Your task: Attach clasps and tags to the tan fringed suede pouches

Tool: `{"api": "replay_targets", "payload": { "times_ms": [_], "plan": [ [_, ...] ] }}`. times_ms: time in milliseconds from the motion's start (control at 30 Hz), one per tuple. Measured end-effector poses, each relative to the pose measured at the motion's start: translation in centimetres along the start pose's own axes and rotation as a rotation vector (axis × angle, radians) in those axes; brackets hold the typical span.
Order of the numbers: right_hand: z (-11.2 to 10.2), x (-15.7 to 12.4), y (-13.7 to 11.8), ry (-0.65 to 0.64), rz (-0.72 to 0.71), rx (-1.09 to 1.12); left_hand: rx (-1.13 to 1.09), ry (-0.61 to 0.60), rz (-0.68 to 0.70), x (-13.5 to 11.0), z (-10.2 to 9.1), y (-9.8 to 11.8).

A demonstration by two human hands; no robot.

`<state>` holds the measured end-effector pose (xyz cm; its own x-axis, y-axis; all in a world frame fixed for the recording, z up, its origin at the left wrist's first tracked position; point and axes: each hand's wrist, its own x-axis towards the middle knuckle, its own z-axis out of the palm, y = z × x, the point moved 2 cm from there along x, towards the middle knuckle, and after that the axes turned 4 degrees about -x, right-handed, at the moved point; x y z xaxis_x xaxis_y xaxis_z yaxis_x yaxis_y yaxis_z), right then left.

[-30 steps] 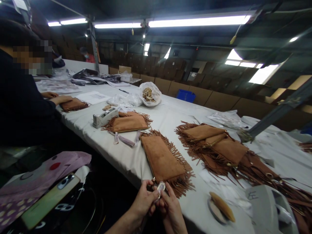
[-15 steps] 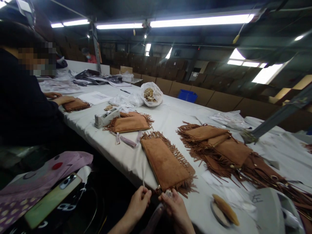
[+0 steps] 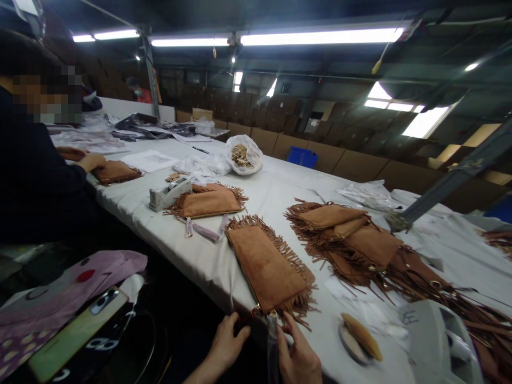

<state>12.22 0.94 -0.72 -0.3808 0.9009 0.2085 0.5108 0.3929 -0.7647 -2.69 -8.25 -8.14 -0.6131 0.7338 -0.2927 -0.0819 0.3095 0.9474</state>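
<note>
A brown fringed suede pouch (image 3: 266, 266) lies at the table's near edge, its zipper along the left side and gold metal fittings at the near end. Just below that end is my left hand (image 3: 227, 341), fingers curled in; what they pinch is hidden. My right hand (image 3: 298, 349) is closed at a strap wrapped in clear plastic (image 3: 272, 344), which hangs from the pouch's near corner. Its thumb lies along the wrapping and its index finger reaches up beside the metal fitting.
Several fringed pouches (image 3: 356, 234) are piled at right, and another pouch (image 3: 212, 202) lies behind a tape dispenser (image 3: 170, 194). A larger dispenser (image 3: 438, 341) stands near right. A plastic bag (image 3: 244, 154) sits farther back. At left, a co-worker's hand (image 3: 94, 161) touches a pouch. A phone (image 3: 80, 333) lies lower left.
My right hand has loosened its pinch at the fitting, its thumb and index finger now farther apart, with the wrapped strap hanging straighter. My left hand stays close to the pouch's corner.
</note>
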Motion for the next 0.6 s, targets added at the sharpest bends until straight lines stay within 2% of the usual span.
{"api": "replay_targets", "payload": {
  "times_ms": [133, 200, 300, 367, 467, 533, 600],
  "plan": [
    [1.8, -1.1, 0.2, -0.057, -0.319, 0.036, -0.022, -0.193, 0.133, -0.6, 0.1, 1.3],
    [2.6, -1.6, 0.3, -0.103, -0.472, 0.018, -0.089, -0.279, 0.133, -1.1, 0.1, 2.4],
    [3.4, -2.1, 0.4, -0.148, -0.664, -0.008, -0.187, -0.338, 0.064, -1.8, -0.2, 4.4],
    [3.4, -1.9, 0.3, -0.152, -0.773, 0.012, -0.179, -0.346, 0.101, -2.2, -0.5, 6.0],
    [2.4, -0.9, -0.4, -0.099, -0.844, 0.074, -0.011, -0.306, 0.259, -2.6, -0.8, 8.4],
    [1.4, -0.3, -1.1, -0.061, -0.809, 0.092, 0.124, -0.262, 0.360, -2.6, -0.8, 9.4],
    [0.4, 0.1, -1.9, -0.030, -0.716, 0.098, 0.219, -0.198, 0.476, -2.4, -0.9, 9.9]
  ]
}}
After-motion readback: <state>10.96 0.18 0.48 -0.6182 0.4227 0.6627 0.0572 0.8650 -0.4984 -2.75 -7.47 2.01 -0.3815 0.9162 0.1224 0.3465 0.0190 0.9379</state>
